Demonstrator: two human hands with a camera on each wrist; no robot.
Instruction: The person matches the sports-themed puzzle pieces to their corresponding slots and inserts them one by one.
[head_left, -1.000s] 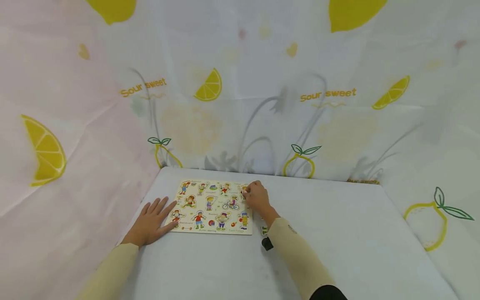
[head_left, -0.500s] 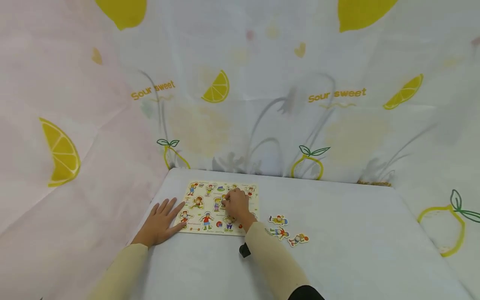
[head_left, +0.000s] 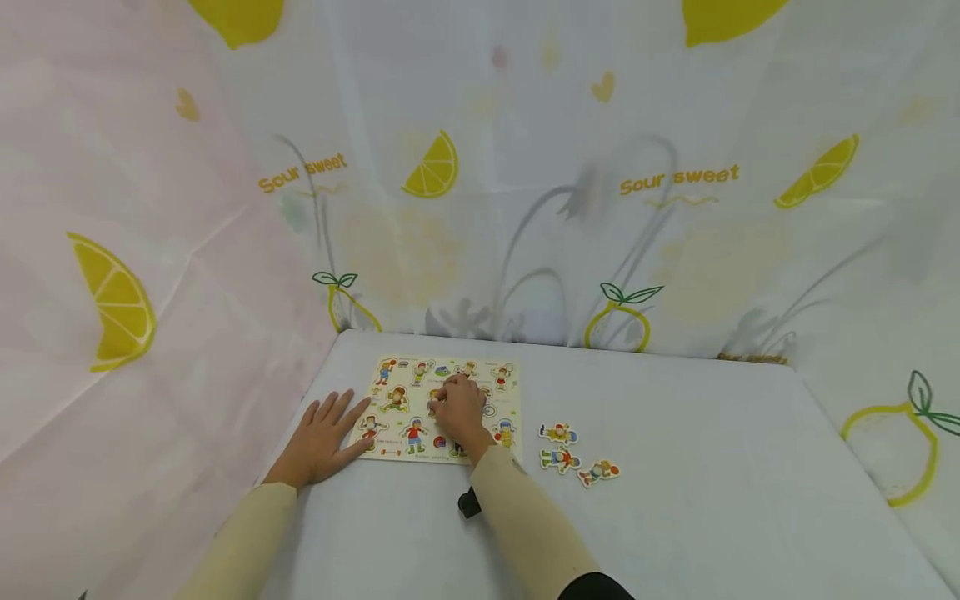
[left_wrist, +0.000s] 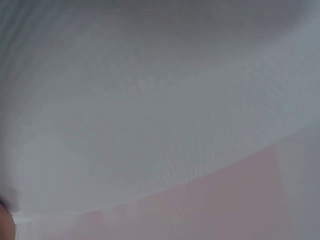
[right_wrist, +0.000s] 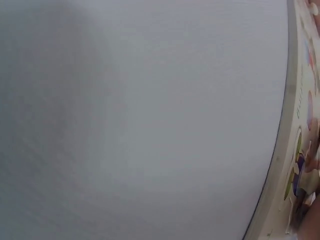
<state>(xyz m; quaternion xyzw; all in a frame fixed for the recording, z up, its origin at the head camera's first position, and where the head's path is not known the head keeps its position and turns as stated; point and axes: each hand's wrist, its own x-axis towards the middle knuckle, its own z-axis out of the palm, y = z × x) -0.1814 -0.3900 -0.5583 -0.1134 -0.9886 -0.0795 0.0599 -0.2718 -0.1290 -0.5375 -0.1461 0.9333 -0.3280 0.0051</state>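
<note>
A wooden peg puzzle board [head_left: 397, 452] printed with cartoon children lies on the white table near the back left corner. My left hand [head_left: 324, 437] lies flat on the table, its straight fingertips touching the board's left edge. My right hand [head_left: 457, 407] is curled over the middle of the board, fingertips pinching a puzzle piece there; the hand hides most of that piece. In the right wrist view only the board's edge [right_wrist: 281, 165] shows at the right. The left wrist view is a blur of table and curtain.
Three loose cartoon pieces [head_left: 558, 433] [head_left: 561, 459] [head_left: 598, 472] lie on the table to the right of the board. Lemon-print curtains [head_left: 525, 208] close off the back and both sides. A small black wrist mount [head_left: 468, 503] sits under my right forearm.
My right hand has moved from the board's top right corner left to its middle. The three loose pieces, hidden a second ago, now show. My left hand has stayed put.
</note>
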